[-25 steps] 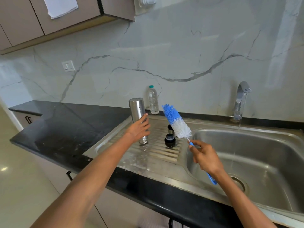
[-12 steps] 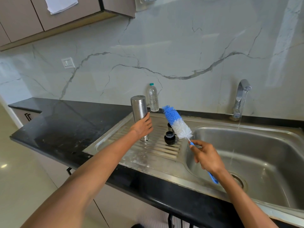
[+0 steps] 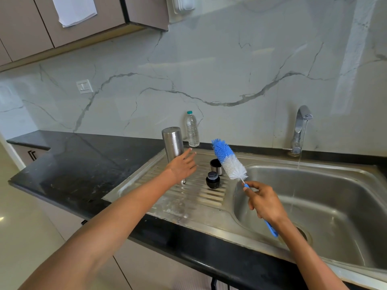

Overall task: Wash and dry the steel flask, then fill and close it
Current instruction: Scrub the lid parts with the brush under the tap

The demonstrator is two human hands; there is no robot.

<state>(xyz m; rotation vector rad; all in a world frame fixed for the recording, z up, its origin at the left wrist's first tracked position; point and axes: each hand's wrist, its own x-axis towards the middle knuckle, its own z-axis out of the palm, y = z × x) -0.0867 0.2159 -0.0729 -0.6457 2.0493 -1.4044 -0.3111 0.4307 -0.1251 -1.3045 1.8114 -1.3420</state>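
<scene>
left hand [image 3: 183,167] grip spread against inverted steel flask [image 3: 173,146]; right hand [image 3: 265,203] grip pinching bottle brush [image 3: 229,159].

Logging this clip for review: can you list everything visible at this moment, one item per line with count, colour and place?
Steel flask: one, silver, standing mouth down on the drainboard.
Flask stopper: one, black, on the drainboard right of the flask.
Flask cup: one, steel with dark inside, behind the stopper.
Bottle brush: one, blue and white bristles, blue handle, held over the sink's edge.
Plastic bottle: one, clear with green cap, against the wall.
Tap: one, chrome, running water into the sink.
Sink: one, steel, at the right.
Counter: one, black.
Wall switch: one, white.
Left hand: fingers straight, at the flask's side.
Right hand: grips the brush handle.
</scene>
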